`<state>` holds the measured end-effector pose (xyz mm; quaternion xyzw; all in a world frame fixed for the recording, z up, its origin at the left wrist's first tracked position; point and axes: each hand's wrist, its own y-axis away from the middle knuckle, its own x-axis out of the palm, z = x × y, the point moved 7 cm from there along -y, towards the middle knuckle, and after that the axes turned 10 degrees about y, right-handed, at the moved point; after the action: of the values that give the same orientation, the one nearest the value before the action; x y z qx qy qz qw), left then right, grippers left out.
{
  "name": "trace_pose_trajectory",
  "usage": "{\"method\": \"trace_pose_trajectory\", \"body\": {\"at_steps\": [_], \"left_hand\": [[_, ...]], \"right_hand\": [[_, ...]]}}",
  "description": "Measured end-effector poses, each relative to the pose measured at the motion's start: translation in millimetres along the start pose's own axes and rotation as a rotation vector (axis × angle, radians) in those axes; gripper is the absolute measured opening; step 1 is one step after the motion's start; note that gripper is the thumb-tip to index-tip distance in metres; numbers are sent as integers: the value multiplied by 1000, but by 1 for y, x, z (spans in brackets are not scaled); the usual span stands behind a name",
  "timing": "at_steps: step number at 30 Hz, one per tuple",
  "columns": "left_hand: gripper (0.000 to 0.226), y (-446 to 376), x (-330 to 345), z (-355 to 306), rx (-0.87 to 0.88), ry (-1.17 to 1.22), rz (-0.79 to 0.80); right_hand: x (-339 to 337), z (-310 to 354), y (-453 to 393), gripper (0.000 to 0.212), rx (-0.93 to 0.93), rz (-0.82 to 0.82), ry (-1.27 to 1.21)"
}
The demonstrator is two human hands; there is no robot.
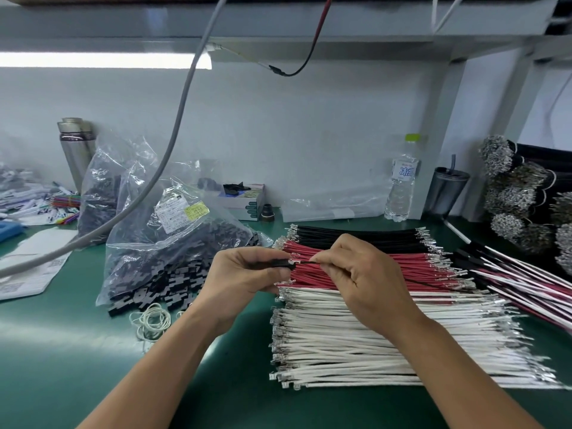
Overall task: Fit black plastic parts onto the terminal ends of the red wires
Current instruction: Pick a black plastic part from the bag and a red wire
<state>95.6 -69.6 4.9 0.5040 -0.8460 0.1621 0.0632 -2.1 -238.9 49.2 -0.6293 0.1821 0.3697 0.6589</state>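
Blue characters showed on the label of the clear water bottle [401,181] far right, too blurred to read for sure. White and yellow stickers [182,212] sat on the plastic bag of black parts [167,252] left of centre, print too small to read. QR-code squares were printed on the white paper sheets [29,270] at the left edge, other text illegible. Nothing else readable.
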Motion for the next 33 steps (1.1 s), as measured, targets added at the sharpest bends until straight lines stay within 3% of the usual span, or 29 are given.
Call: {"method": "trace_pose_trajectory", "body": {"at_steps": [4,11,17,21,25,31,33], "left_hand": [[29,0,1,-1,8,-8,10],[29,0,4,1,9,-35,51],[31,2,5,2,-7,-88,88],[28,0,6,1,17,-85,53],[27,1,4,1,23,-112,51],[25,1,9,3,37,-144,45],[16,-1,11,2,47,-103,16]], "right_hand": [[-5,-5,-3,16,39,2,7],[-2,6,-3,15,-46,72,91],[18,9,0,16,20,147,-52],[13,-3,-3,11,84,69,-106],[14,8,-3,10,36,18,-59],[11,12,-1,10,-45,1,109],[-2,8,-5,9,-27,-102,197]]}}
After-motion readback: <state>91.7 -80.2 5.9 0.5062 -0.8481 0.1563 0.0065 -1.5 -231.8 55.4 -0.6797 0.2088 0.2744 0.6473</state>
